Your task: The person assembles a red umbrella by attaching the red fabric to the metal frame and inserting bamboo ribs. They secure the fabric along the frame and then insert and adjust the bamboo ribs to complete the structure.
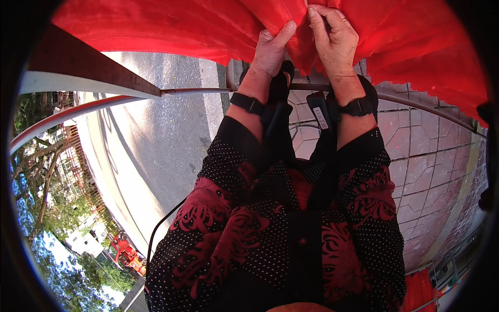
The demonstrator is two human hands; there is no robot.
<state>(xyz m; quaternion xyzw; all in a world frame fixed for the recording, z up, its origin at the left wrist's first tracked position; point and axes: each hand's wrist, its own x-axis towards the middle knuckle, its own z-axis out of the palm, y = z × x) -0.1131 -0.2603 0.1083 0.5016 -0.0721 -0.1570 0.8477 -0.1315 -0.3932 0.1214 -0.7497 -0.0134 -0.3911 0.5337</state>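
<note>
A wide sheet of glossy red cloth [182, 28] hangs in folds across the upper edge of the view, its lower hem wavy. My left hand [270, 52] pinches a fold of it between thumb and curled fingers. Just to the right, my right hand [337, 41] grips the same cloth near the top, thumb against forefinger, a ring on one finger. The gathered fold lies between the two hands, which are a short way apart. Black bands with devices [358, 107] circle both wrists.
A thin curved metal rail [416, 105] crosses below the cloth, behind my forearms. A dark brown beam [99, 60] slants in from the left. Grey road [171, 127] lies left, paving tiles [410, 177] right. More red material [418, 291] shows at lower right.
</note>
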